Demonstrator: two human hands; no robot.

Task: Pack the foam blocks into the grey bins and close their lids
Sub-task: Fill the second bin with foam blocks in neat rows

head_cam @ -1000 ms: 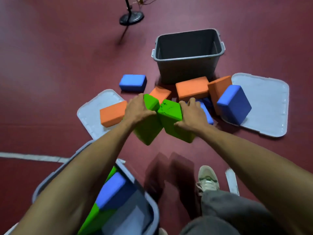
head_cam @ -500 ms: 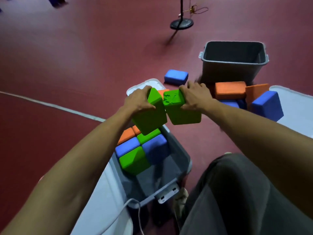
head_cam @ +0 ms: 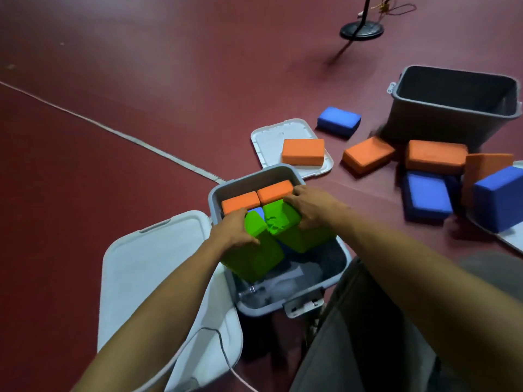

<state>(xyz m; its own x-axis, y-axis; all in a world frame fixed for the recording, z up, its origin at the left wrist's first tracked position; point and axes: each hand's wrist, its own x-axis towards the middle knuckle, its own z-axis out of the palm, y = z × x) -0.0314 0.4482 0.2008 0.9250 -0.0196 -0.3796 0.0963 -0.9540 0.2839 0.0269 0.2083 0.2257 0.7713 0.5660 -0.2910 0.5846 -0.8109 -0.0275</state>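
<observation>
Left hand [head_cam: 233, 232] and right hand [head_cam: 308, 206] each grip a green block [head_cam: 256, 250] (fingers curled) over the near grey bin [head_cam: 319, 284].

Left hand [head_cam: 235, 230] and right hand [head_cam: 310, 206] extended forward, close together, fingers [head_cam: 294, 197] curled.

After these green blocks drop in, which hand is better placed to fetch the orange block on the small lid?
Right, likely: the right hand is at the bin edge nearest that orange block; the left hand is farther.

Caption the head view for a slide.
Left hand and right hand hold green blocks over the near bin, two orange blocks already inside.
</observation>
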